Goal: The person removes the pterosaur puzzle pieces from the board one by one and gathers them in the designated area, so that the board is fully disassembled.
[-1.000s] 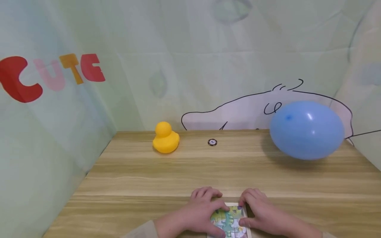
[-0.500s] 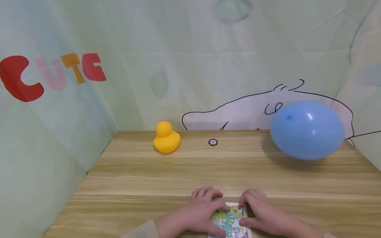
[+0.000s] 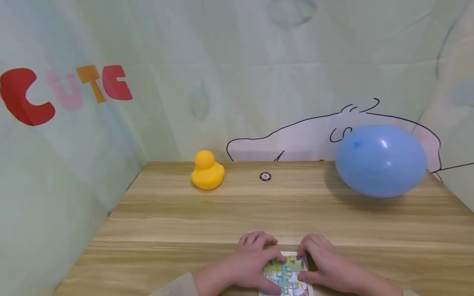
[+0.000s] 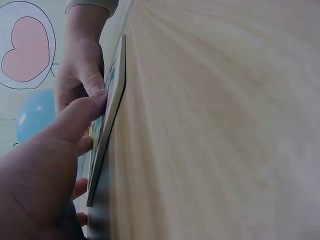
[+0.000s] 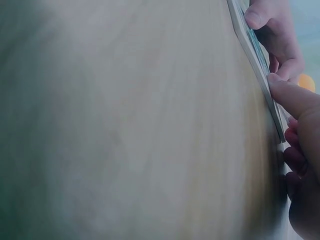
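Note:
A small jigsaw puzzle (image 3: 284, 275) in a pale frame lies at the near edge of the head view, its picture green, yellow and white. My left hand (image 3: 255, 263) rests on its left part, thumb low and index finger high on the pieces. The other left fingers spread past the frame. At the right side sits my right hand (image 3: 326, 263), thumb on the pieces and index finger at the upper right corner. In the left wrist view my left thumb (image 4: 82, 112) presses the puzzle's face. The right thumb (image 5: 285, 92) touches it in the right wrist view.
A yellow rubber duck (image 3: 207, 170) stands at the back left of the wooden table (image 3: 185, 222). Beside it lies a dark poker chip (image 3: 265, 176). A large blue balloon (image 3: 381, 160) is at the back right. Printed fabric (image 3: 177, 82) hangs behind and at the sides.
Both hands stay in place on the puzzle. The balloon has shifted very slightly left, and the head view has tilted a little.

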{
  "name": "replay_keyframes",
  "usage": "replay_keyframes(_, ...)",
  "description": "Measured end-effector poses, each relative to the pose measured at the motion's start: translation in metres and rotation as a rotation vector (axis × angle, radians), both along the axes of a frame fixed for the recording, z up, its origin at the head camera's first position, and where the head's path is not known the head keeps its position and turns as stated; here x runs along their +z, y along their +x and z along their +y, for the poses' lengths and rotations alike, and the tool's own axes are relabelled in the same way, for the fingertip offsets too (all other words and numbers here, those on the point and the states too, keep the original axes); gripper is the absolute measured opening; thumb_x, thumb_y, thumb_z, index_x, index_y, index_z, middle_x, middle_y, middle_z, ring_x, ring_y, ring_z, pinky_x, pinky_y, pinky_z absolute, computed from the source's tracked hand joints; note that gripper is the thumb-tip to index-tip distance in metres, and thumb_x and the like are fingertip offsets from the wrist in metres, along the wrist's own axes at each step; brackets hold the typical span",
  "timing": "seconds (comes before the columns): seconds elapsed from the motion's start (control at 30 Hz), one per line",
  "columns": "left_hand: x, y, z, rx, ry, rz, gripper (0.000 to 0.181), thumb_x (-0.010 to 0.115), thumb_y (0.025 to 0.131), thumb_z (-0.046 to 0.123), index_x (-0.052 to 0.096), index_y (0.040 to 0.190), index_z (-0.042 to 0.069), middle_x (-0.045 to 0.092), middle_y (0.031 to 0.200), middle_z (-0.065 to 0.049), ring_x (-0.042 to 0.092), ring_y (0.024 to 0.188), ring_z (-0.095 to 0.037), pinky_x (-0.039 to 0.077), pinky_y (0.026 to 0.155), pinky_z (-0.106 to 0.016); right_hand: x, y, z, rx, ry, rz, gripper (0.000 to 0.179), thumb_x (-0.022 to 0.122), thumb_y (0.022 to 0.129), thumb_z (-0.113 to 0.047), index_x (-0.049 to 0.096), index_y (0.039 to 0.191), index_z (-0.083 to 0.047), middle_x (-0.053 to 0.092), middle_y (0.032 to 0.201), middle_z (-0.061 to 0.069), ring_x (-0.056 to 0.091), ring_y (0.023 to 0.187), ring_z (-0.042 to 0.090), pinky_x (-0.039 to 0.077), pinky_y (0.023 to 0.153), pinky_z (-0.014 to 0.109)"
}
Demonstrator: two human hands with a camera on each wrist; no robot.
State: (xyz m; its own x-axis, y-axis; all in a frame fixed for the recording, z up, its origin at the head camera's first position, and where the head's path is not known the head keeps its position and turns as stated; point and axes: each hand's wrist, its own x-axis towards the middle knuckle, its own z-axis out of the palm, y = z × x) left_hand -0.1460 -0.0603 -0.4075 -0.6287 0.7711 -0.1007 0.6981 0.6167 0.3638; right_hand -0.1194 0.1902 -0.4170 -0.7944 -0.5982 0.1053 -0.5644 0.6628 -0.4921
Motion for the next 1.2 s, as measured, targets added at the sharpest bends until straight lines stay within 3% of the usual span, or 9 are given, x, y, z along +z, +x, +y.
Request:
replay_keyframes(0.17,-0.0011,-0.0003,-0.0003,-0.012,0.009,0.016,0.057,0.062,0.074,0.067,0.053,0.124,0.043,0.035,0.139,0.005,0.026,0.128,-0.027,0.021,0.102,-0.054,-0.0004,-0.0006,0.0007,0.019,-0.004,0.044,0.035,0.059,0.085,-0.053,0.046,0.102,-0.025,0.041,0.104,-0.013,0.039,0.096,0.008,0.041,0.079,0.029)
replay_keyframes(0.33,-0.0029,-0.0005,-0.0005,-0.014,0.012,0.032,0.057,0.061,0.074,0.068,0.052,0.125,0.043,0.034,0.139,0.005,0.026,0.128,-0.027,0.021,0.101,-0.054,0.0004,-0.0011,0.0003,0.014,-0.006,0.0,0.037,0.059,0.085,-0.054,0.045,0.103,-0.024,0.04,0.102,-0.014,0.039,0.095,0.007,0.041,0.078,0.028)
replay_keyframes(0.57,-0.0035,-0.0003,-0.0013,-0.007,0.006,0.017,0.058,0.061,0.074,0.067,0.052,0.125,0.043,0.034,0.14,0.005,0.025,0.129,-0.029,0.02,0.102,-0.055,0.0012,-0.0003,-0.0005,0.027,-0.007,0.013,0.037,0.059,0.086,-0.053,0.045,0.103,-0.024,0.04,0.102,-0.013,0.039,0.094,0.007,0.041,0.077,0.027)
replay_keyframes(0.93,-0.0032,0.0006,-0.0015,-0.011,0.006,0.039,0.058,0.062,0.074,0.068,0.052,0.125,0.043,0.034,0.139,0.006,0.026,0.129,-0.028,0.021,0.102,-0.055,-0.0008,-0.0002,0.0,0.045,-0.017,0.088,0.034,0.06,0.086,-0.051,0.045,0.103,-0.025,0.04,0.102,-0.014,0.039,0.094,0.006,0.04,0.075,0.027)
replay_keyframes(1.2,0.0002,0.0017,-0.0015,-0.018,0.005,0.039,0.058,0.061,0.074,0.068,0.052,0.125,0.042,0.034,0.139,0.005,0.026,0.129,-0.028,0.021,0.102,-0.054,-0.0015,-0.0004,-0.001,0.066,-0.025,0.188,0.034,0.063,0.084,-0.048,0.046,0.102,-0.025,0.04,0.103,-0.016,0.037,0.093,0.005,0.04,0.075,0.027)
